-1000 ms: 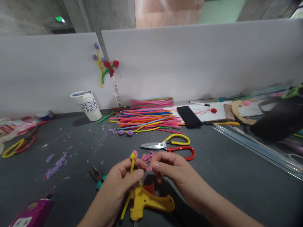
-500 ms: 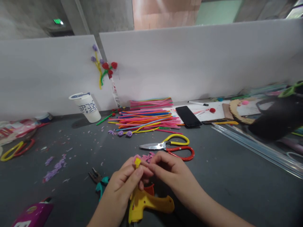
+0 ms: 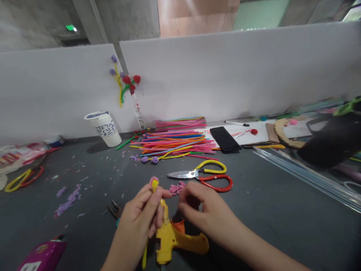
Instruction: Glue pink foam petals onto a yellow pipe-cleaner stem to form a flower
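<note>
My left hand (image 3: 141, 214) pinches a yellow pipe cleaner (image 3: 144, 256) upright between thumb and fingers. At its top is a yellow tip with a small pink piece (image 3: 153, 178) wrapped against it. My right hand (image 3: 201, 210) hovers a little to the right, fingers curled and thumb close to the index finger; whatever they hold, if anything, is hidden. Just beyond it lies a small pile of cut pink pieces (image 3: 176, 188), partly covered by the hand. Below both hands a yellow hot glue gun (image 3: 172, 241) rests on the dark table (image 3: 265, 226).
Scissors (image 3: 194, 174) with yellow and red handles lie beyond my hands. Colourful pipe cleaners (image 3: 175, 143), a phone (image 3: 225, 138) and a white cup (image 3: 105, 130) stand farther back. Pliers (image 3: 115, 210) and a purple box (image 3: 42, 256) are at left, clear rods (image 3: 304, 177) at right.
My hands have come apart. The left has shifted left with the yellow pipe cleaner, and the right has drawn off the pink flower tip. More of the glue gun shows between them.
</note>
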